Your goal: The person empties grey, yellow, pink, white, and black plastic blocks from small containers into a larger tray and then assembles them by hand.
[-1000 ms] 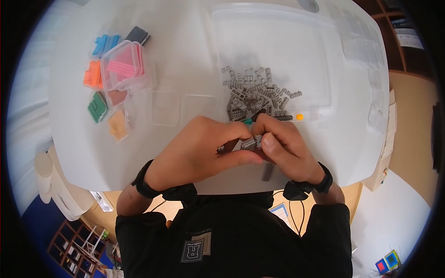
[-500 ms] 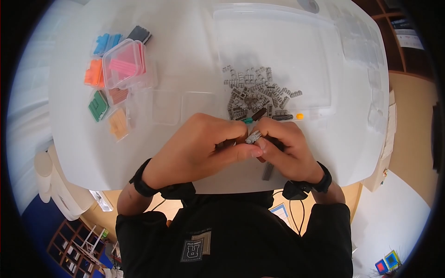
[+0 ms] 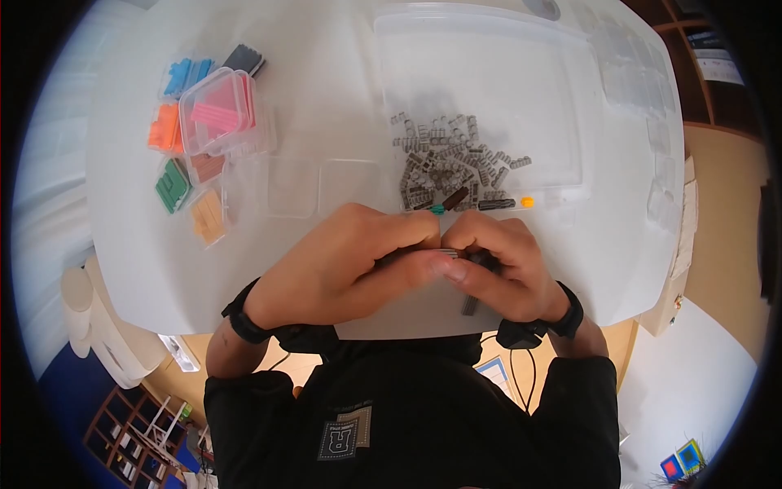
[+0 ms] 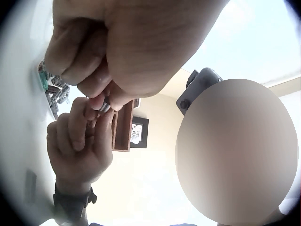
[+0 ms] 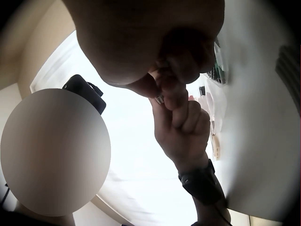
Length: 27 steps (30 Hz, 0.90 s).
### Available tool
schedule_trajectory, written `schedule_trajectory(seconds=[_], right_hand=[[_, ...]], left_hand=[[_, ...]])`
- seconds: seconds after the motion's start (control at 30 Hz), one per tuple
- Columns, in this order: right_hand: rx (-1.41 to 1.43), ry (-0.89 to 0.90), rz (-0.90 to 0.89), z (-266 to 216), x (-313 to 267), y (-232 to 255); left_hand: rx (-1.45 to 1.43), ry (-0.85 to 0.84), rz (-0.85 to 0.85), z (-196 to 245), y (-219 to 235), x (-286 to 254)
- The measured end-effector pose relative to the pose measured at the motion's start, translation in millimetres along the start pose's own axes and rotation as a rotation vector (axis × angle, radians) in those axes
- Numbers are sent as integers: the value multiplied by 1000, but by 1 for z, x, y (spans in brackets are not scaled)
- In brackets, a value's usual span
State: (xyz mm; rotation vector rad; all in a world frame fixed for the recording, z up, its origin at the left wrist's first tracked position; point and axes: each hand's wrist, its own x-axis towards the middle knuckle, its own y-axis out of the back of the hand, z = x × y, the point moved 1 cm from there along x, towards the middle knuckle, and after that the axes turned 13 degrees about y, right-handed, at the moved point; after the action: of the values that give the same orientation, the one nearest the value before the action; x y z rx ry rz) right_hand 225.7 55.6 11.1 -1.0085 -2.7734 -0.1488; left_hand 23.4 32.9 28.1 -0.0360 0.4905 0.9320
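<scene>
In the head view my left hand (image 3: pixel 346 265) and right hand (image 3: pixel 509 269) meet over the near part of the table. Their thumbs and index fingers pinch small grey toy building bricks (image 3: pixel 448 252) between them, mostly hidden by the fingers. A sliver of grey brick (image 4: pixel 105 107) shows between the fingertips in the left wrist view. Beyond the hands lies a heap of grey bricks (image 3: pixel 440 171). At its near edge are a dark brown brick (image 3: pixel 456 198), a teal piece (image 3: pixel 437 209), a dark grey ribbed piece (image 3: pixel 497 204) and a yellow-orange piece (image 3: pixel 527 202).
A grey ribbed strip (image 3: pixel 470 306) lies just under the right hand. Clear boxes with pink (image 3: pixel 216 110), orange (image 3: pixel 165 129), blue and green (image 3: pixel 172 187) pieces stand at the left. A large clear tray (image 3: pixel 481 18) lies at the back, with clear containers (image 3: pixel 639 65) along the right edge.
Both hands have drawn together, thumbs now meeting, so the grey bricks that showed between them are mostly covered. The brown brick and dark grey piece behind the right hand are more exposed.
</scene>
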Motion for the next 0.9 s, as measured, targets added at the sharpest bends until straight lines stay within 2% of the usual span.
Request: schedule_trajectory(seconds=[0.07, 0.2, 0.27, 0.4, 0.5, 0.57, 0.8, 0.9], right_hand=[[111, -8, 1, 0, 0, 2], [138, -13, 11, 0, -1, 3], [223, -115, 71, -1, -1, 1], [210, -136, 65, -2, 0, 4], [88, -76, -7, 0, 1, 1], [-85, 31, 81, 2, 1, -4], [-107, -21, 47, -2, 0, -1], [-144, -44, 76, 7, -1, 0]], left_hand=[[-51, -16, 13, -3, -1, 0], [-83, 25, -5, -2, -1, 1], [-138, 18, 33, -5, -3, 1], [-50, 1, 34, -2, -2, 2], [-17, -8, 50, 0, -4, 3], [-33, 3, 49, -1, -4, 3], [-22, -51, 70, -10, -8, 5], [-123, -50, 48, -8, -8, 3]])
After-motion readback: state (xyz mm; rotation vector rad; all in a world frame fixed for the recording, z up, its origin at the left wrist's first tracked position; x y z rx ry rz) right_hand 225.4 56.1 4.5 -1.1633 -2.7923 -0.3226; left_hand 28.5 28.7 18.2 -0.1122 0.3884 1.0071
